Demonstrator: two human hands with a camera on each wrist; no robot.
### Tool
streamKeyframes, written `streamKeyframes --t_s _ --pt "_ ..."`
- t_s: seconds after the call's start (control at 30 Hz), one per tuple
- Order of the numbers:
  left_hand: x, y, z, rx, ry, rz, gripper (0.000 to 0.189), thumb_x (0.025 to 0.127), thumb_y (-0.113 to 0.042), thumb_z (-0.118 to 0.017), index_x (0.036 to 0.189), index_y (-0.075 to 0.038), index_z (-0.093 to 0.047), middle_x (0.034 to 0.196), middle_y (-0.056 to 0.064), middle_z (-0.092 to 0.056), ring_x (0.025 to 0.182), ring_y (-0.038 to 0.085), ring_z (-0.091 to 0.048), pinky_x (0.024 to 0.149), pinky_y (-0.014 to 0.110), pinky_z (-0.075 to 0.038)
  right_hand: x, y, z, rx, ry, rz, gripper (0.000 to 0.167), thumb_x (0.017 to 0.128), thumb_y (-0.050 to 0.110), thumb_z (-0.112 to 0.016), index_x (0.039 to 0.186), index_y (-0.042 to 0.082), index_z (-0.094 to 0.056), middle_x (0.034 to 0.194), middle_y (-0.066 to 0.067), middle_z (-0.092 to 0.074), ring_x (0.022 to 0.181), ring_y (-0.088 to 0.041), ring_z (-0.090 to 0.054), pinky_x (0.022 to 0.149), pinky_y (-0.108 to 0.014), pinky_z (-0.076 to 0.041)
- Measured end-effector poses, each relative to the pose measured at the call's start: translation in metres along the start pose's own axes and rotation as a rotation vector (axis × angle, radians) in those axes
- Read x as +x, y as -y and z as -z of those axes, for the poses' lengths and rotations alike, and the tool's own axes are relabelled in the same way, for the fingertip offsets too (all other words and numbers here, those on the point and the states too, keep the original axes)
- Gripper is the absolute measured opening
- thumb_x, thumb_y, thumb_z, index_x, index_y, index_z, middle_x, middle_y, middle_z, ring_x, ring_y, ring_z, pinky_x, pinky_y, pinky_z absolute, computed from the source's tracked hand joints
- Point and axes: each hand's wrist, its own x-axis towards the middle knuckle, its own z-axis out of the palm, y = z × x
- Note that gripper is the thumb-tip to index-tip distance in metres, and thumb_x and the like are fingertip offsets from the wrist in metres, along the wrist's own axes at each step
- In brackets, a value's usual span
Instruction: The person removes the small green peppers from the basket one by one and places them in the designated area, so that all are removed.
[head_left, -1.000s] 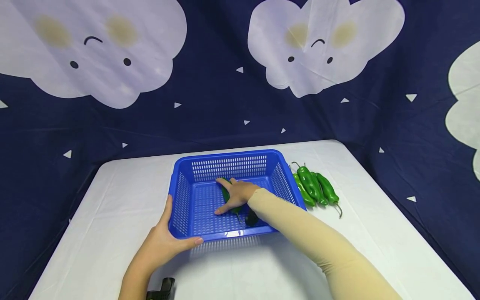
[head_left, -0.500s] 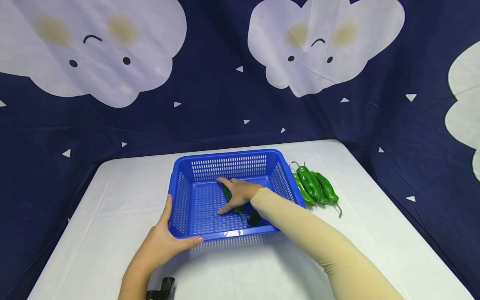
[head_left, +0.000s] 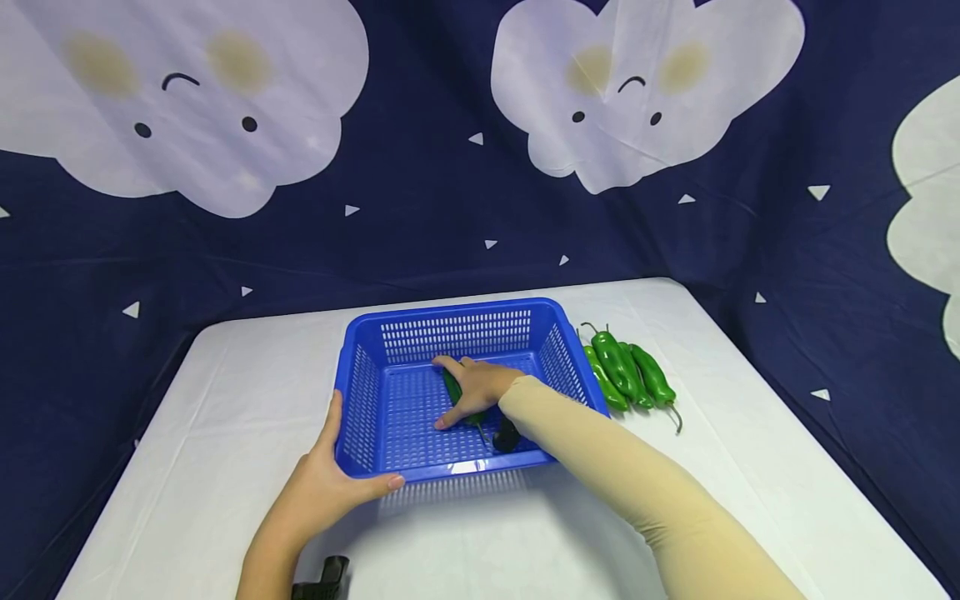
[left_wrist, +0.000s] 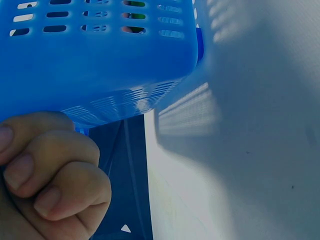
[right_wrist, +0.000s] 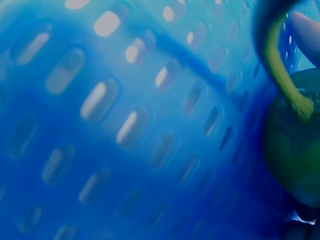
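A blue plastic basket [head_left: 457,310] with slotted walls stands on the white table. My left hand [head_left: 315,487] grips its near left corner, the thumb along the front rim. In the left wrist view the fingers [left_wrist: 72,192] are curled beside the basket's outer wall. Inside the basket, my right hand [head_left: 480,387] holds a long green pepper [head_left: 452,386] near the floor, palm down, partly hiding it. The right wrist view shows the stem end of that pepper [right_wrist: 292,150], with a fingertip above it; the other fingers are mostly out of sight.
Several green peppers [head_left: 618,371] lie in a bunch on the table right of the basket. A dark blue curtain [head_left: 420,242] with clouds hangs behind the table. Black camera mounts sit at the left wrist [head_left: 322,579] and right wrist [head_left: 507,435].
My right hand and the pepper under it have shifted very slightly to the right inside the basket. The left hand stays on the corner, and the basket has not visibly moved.
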Motion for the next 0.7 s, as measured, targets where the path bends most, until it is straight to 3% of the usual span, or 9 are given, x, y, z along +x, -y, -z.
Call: streamKeyframes --t_s 0.7 --pt "-0.0006 -0.0008 0.0001 0.011 0.006 0.008 0.142 0.065 -0.065 -0.083 0.155 -0.032 0.022 0.154 0.033 -0.034 0.13 0.049 -0.051 0.099 0.063 -0.047 0.0013 -0.0012 0.0002 0.014 0.01 0.006 0.115 0.067 0.074 -0.075 0.157 0.045 -0.009 0.163 -0.012 -0.027 0.147 -0.038 -0.033 0.109 -0.065 -0.036"
